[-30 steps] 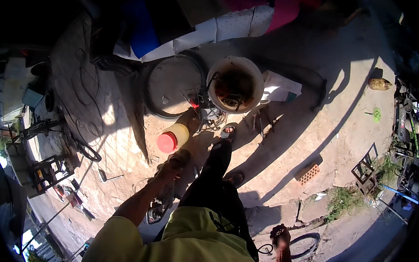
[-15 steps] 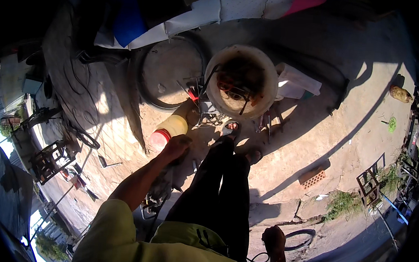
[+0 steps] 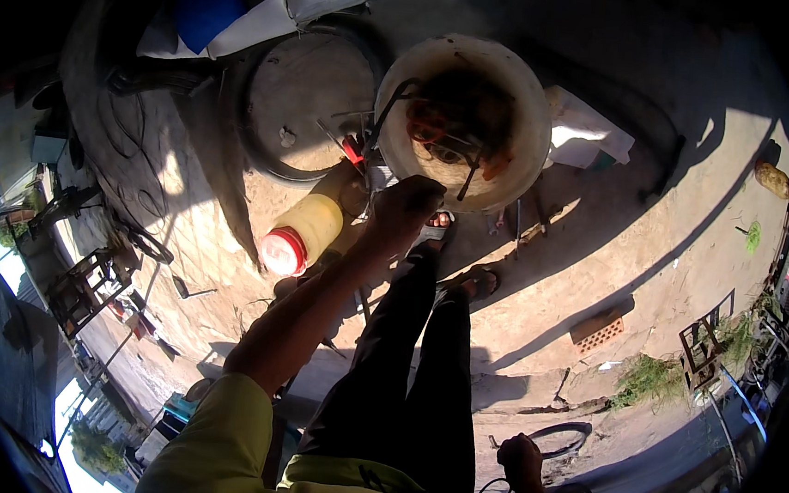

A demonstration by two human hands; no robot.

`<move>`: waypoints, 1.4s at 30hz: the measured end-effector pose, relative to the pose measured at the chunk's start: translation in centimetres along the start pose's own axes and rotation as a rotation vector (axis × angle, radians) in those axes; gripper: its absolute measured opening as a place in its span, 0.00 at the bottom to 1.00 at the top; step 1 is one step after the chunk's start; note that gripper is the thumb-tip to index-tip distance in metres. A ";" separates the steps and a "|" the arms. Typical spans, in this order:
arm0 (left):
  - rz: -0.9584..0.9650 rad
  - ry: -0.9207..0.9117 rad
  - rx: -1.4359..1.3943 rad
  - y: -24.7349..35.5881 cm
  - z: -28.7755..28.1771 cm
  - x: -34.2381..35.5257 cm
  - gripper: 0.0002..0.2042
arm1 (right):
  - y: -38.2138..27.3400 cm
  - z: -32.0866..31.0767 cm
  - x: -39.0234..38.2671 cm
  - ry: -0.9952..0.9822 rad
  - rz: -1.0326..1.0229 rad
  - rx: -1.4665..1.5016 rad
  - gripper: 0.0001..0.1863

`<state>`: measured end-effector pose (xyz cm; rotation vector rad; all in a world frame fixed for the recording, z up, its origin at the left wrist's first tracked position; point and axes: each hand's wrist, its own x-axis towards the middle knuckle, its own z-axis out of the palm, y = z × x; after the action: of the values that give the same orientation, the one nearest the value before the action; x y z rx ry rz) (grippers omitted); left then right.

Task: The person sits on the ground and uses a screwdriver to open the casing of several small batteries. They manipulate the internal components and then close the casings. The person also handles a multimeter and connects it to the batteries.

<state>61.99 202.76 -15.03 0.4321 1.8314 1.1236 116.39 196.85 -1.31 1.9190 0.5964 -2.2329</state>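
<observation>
My left hand [image 3: 404, 212] reaches over the near rim of a large round whitish tub [image 3: 531, 132]. Its fingers are curled; I cannot make out what, if anything, is in them. Inside the tub are dark residue and reddish and black pieces [image 3: 440, 143]. Left of the hand lies a yellow plastic container [image 3: 316, 220] with a red-and-white end. Red-handled tools [image 3: 353, 152] lie beside the tub. Low at the right, my right hand [image 3: 520, 457] is closed in a fist, its palm side hidden. A thin dark cable loop [image 3: 485, 490] shows close to it.
A tyre [image 3: 241, 137] lies left of the tub, and a white bag [image 3: 581, 136] right of it. Further right are a perforated brick [image 3: 599, 333], a metal frame [image 3: 701, 356] and weeds [image 3: 648, 382]. A bicycle wheel [image 3: 569, 438] lies behind my right hand.
My left hand has moved right and away from me, from beside the yellow container to the tub's near rim. The view has come nearer the tub. My right hand stays low and closed.
</observation>
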 end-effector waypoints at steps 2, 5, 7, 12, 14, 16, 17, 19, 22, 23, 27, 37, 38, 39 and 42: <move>0.056 -0.053 0.114 0.0 2.0 3.9 0.12 | 0.3 0.4 -0.3 0.046 0.069 0.179 0.16; -0.068 -0.197 0.518 -1.2 4.8 9.2 0.13 | 0.9 0.5 -1.4 -0.052 -0.170 -0.983 0.13; -0.044 -0.233 0.717 -5.0 7.0 10.7 0.18 | 5.3 -1.6 -1.7 -0.077 -0.146 -0.714 0.12; -0.159 -0.405 0.999 -6.8 7.5 11.7 0.20 | 5.6 1.5 -3.3 0.029 -0.106 0.102 0.16; -0.082 -0.336 0.964 -8.5 5.9 13.5 0.19 | 7.0 2.3 -3.2 0.141 -0.020 0.321 0.17; -0.006 -0.345 0.863 -5.9 5.2 14.2 0.21 | 8.2 3.1 -4.0 0.116 -0.024 0.387 0.18; -0.117 -0.369 0.750 -4.0 5.1 13.5 0.21 | 9.2 3.5 -4.6 0.122 -0.087 0.320 0.18; -0.324 -0.375 0.546 2.0 5.0 11.6 0.20 | 10.9 4.5 -5.5 0.131 -0.240 0.195 0.18; -0.342 -0.321 0.311 5.8 2.6 8.7 0.09 | 14.4 5.0 -5.4 0.276 0.073 0.683 0.18; -0.310 -0.302 0.334 8.8 2.1 6.3 0.07 | 15.5 5.2 -5.8 0.276 0.125 0.759 0.18; -0.333 -0.364 -0.134 12.9 -1.8 -4.0 0.05 | 14.5 5.2 -9.5 0.261 -0.023 0.951 0.15; -0.116 -0.764 -0.305 27.3 11.2 -19.6 0.15 | 28.4 1.8 -12.7 0.447 -0.453 0.782 0.11; -0.099 -0.708 -0.378 30.1 14.4 -20.0 0.15 | 30.1 0.3 -11.3 0.473 -0.532 0.747 0.11; -0.102 -0.702 -0.360 31.8 17.3 -19.3 0.12 | 32.2 -0.9 -10.3 0.512 -0.596 0.719 0.10; -0.004 -0.625 -0.241 33.6 23.0 -18.6 0.11 | 31.9 -7.4 -14.7 0.775 -0.525 -0.441 0.09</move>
<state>85.68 219.59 18.94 0.5606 1.1397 1.0403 137.13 168.36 5.56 2.5067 1.6856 -1.2584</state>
